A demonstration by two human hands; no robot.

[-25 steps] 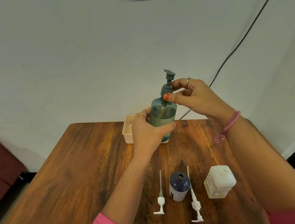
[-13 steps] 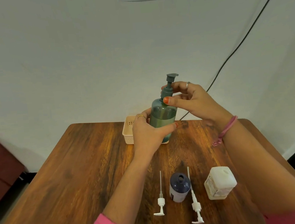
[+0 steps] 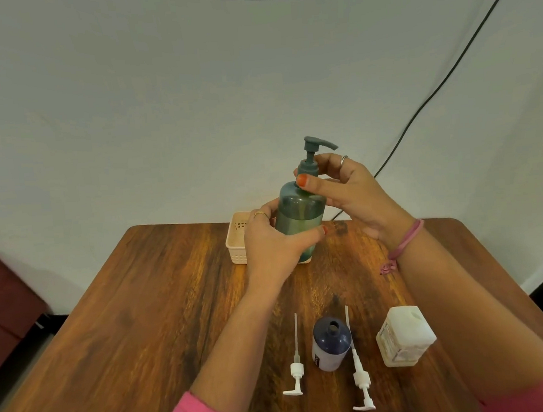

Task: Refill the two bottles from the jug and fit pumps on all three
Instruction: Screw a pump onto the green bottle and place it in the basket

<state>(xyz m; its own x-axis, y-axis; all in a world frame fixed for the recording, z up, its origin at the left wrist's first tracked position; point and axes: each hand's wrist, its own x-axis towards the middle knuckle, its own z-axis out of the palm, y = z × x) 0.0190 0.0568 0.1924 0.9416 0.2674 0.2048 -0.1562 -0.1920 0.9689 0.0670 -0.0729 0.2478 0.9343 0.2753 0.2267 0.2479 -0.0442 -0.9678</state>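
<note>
A: Where is the green bottle (image 3: 300,218) relative to your fingers?

B: It sits upright in your left hand (image 3: 273,241), held up above the far half of the table (image 3: 135,307). Your left fingers curl round the back of its body and the thumb lies across the front, low on the green part, so that hand is closed firmly round it. Its base is hidden behind your hand.

A: And the right hand (image 3: 350,193)?

B: It is up at the neck. Your thumb presses the shoulder of the bottle just under the collar of the green pump (image 3: 312,157), and your fingers wrap round the far side of that collar. So it is pinched shut on the pump. The nozzle points right, above your fingers.

A: What lies behind it?

B: A cream basket (image 3: 239,241) stands at the far edge of the table, just behind your left hand.

A: And nearer you?

B: A dark bottle (image 3: 331,344) stands with its mouth open, between two white pumps lying flat: the left pump (image 3: 295,366) and the right pump (image 3: 359,368), tubes pointing away from you. The right one lies just beside the dark bottle. The white jug (image 3: 405,335) stands right of them, near your right forearm.
</note>
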